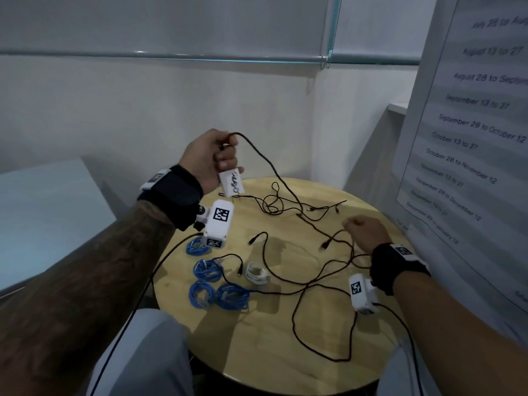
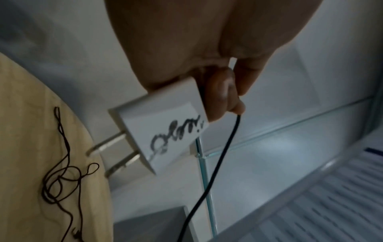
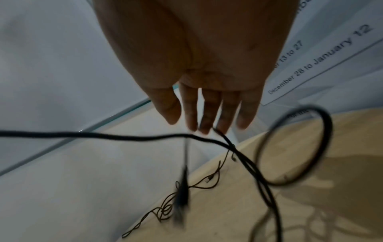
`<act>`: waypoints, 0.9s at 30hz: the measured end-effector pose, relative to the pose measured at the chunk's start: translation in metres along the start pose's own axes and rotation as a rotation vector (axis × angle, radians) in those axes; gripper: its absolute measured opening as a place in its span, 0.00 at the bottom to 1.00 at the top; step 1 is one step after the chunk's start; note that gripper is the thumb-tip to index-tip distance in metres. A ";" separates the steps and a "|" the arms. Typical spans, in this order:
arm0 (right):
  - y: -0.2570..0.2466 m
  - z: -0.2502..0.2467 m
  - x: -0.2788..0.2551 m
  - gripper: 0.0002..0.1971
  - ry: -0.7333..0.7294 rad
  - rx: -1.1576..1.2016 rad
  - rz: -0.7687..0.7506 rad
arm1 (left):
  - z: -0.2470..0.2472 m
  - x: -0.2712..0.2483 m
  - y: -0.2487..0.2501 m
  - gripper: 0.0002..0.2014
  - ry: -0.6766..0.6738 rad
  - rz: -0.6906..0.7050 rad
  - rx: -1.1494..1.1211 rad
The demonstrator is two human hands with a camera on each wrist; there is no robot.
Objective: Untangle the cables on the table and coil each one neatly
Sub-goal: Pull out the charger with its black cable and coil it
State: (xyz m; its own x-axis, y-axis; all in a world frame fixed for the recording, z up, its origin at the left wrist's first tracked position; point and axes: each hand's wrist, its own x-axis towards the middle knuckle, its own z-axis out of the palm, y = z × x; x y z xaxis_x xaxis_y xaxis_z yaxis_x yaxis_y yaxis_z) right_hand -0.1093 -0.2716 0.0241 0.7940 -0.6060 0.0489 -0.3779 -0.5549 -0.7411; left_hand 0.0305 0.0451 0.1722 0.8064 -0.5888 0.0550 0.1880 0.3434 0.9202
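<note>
My left hand (image 1: 221,155) is raised above the far left edge of the round wooden table (image 1: 257,352) and grips a white charger plug (image 1: 232,182) with handwriting on its side. The plug (image 2: 163,131) has its prongs pointing away from the hand. A long black cable (image 1: 285,184) leaves the top of that hand and drops onto the table, where it lies in loose tangled loops. My right hand (image 1: 361,230) hovers over the right side and pinches the black cable (image 3: 145,137) at its fingertips (image 3: 205,126). A blurred connector (image 3: 182,188) dangles below it.
Several blue coiled cables (image 1: 207,270) and one white coil (image 1: 257,274) lie at the table's front left. A thin dark cable (image 1: 271,207) sits knotted at the far side. A printed schedule sheet (image 1: 468,124) hangs close on the right; a grey surface (image 1: 43,212) stands to the left.
</note>
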 end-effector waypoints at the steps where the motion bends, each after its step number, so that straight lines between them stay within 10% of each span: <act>1: -0.010 0.001 -0.005 0.17 0.037 0.032 -0.061 | 0.008 -0.002 -0.003 0.14 -0.032 -0.024 0.028; 7: -0.098 0.013 -0.047 0.18 -0.387 0.641 -0.274 | 0.049 -0.007 -0.019 0.12 -0.080 0.034 0.028; 13: -0.109 -0.009 -0.024 0.11 0.100 0.669 -0.246 | 0.044 -0.027 -0.035 0.12 -0.407 -0.316 0.138; 16: -0.105 -0.006 -0.026 0.12 0.070 0.429 -0.344 | 0.053 -0.035 -0.039 0.09 -0.529 -0.309 0.049; 21: -0.083 0.031 -0.060 0.26 -0.267 0.294 -0.343 | 0.064 -0.009 -0.037 0.10 -0.201 0.056 -0.309; 27: -0.063 0.038 -0.078 0.17 -0.268 0.124 -0.539 | 0.044 0.023 -0.071 0.09 0.228 0.236 -0.319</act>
State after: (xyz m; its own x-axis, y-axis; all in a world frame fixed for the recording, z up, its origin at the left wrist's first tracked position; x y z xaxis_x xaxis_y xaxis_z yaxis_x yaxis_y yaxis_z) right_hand -0.1291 -0.1677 0.0415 0.9561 -0.0854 0.2803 0.1555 -0.6628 -0.7325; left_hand 0.0110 -0.0254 0.1258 0.9439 -0.3037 0.1295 0.1187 0.6781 0.7253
